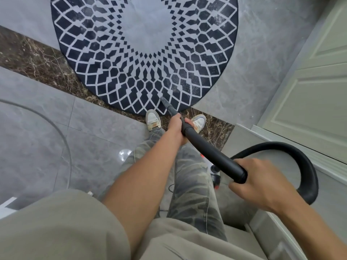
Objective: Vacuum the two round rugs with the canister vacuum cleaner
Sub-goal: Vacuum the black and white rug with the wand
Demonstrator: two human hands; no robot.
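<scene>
A round rug [144, 40] with a dark blue and white diamond pattern lies on the floor ahead of my feet. The black vacuum wand [206, 149] slants from lower right to upper left, and its narrow nozzle tip [163, 100] touches the rug near its front edge. My left hand [176, 128] grips the wand low down, close to the nozzle. My right hand [262, 182] grips the wand's upper end, where the black hose [308, 166] curves away to the right and down. A bit of the canister [216, 175], with orange parts, shows behind my right leg.
Grey tile floor with a brown marble strip [37, 59] crossing under the rug's front edge. A pale green panelled door [315, 87] and its sill stand at the right. A thin cable [170, 188] lies on the floor by my legs.
</scene>
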